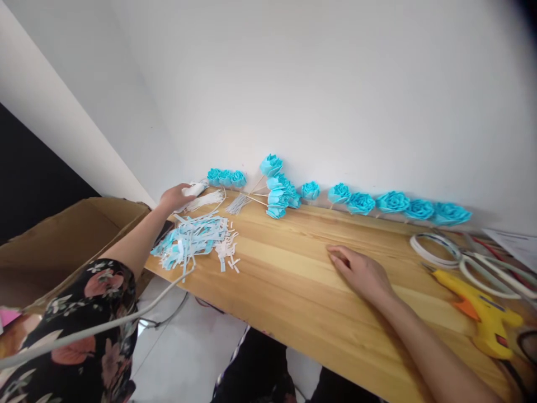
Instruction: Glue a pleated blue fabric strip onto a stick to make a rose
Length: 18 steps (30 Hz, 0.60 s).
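My left hand (175,196) reaches to the far left end of the wooden table (293,280) and closes on a white object (193,189) beside a bundle of white strips (205,200). Just in front of it lies a heap of blue and white paper scraps (195,239). My right hand (359,271) rests palm down on the bare wood in the middle of the table, fingers together and flat, holding nothing. Blue paper roses (279,187) on thin sticks lie in a row along the wall, more of them (394,202) to the right.
A yellow glue gun (482,313) lies at the right end, next to white scissors (490,266) and a white ring (432,249). An open cardboard box (62,240) stands left of the table. A white cord (104,324) hangs off the table's left edge.
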{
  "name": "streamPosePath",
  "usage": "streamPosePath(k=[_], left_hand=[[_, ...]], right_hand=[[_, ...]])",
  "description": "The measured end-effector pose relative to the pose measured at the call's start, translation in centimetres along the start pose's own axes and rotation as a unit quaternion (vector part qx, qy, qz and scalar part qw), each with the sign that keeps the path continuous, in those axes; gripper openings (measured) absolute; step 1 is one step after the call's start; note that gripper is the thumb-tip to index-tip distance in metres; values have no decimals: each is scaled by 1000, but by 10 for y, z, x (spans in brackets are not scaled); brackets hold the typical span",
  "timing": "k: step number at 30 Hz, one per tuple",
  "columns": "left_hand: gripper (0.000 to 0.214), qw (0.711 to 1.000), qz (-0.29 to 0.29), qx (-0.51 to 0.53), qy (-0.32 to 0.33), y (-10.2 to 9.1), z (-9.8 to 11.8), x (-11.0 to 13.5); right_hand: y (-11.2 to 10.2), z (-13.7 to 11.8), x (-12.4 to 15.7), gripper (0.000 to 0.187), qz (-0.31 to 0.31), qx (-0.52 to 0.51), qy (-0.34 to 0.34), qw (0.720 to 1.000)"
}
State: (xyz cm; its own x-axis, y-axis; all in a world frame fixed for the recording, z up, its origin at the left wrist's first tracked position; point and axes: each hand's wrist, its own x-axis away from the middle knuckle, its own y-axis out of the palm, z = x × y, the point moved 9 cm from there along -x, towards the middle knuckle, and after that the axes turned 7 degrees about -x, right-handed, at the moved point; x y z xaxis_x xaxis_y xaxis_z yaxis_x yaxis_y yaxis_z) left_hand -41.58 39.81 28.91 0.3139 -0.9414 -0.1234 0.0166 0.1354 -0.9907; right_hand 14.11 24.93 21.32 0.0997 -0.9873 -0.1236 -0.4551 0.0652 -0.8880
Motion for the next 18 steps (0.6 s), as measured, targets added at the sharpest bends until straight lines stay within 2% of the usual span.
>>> streamPosePath(k=[6, 10, 14, 18], left_hand=[[58, 999, -19, 20, -17, 34, 10, 19], [61, 1000, -10, 0, -16, 45, 22, 23], [59, 1000, 0, -15, 1, 37, 21, 13], [46, 999, 20, -25, -26, 13, -8, -6]], right_hand=[[0, -2, 1, 31, -5, -9, -18, 1000], [-1, 0, 1, 30, 2, -19, -23, 1000], [0, 1, 1, 31, -7, -27, -21, 999], [2, 4, -1, 31, -19, -28, -10, 999]])
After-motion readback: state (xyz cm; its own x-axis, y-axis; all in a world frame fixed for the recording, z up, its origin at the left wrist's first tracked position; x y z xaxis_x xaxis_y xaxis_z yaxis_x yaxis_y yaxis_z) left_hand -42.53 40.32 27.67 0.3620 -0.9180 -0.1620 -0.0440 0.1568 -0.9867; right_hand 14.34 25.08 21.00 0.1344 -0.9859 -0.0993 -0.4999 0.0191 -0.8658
